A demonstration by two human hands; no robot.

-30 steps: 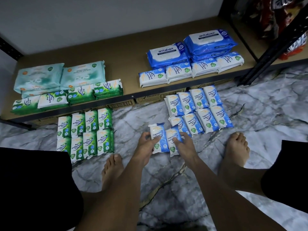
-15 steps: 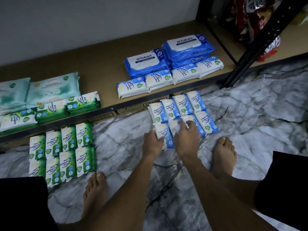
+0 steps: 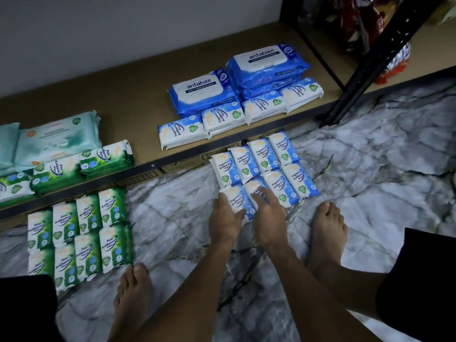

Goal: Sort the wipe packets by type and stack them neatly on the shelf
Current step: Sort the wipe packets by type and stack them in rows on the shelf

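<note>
Left hand (image 3: 225, 219) fingers curled round the blue packet (image 3: 236, 202) at the 7 o'clock corner of the floor (image 3: 172, 218) bunch, right hand (image 3: 267, 218) flat on its neighbour (image 3: 254, 187) — looks light and squishy, so grab the long edges.

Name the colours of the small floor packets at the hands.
The small floor packets are white and blue with a green badge, clearest in the head view.

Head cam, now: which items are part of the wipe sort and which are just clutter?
Job: blue floor packets; green floor packets; blue shelf packs; green shelf packs; shelf; left hand gripping one blue packet; right hand resting on another.
Lying about: snack bags; cardboard boxes under the shelf.
</note>
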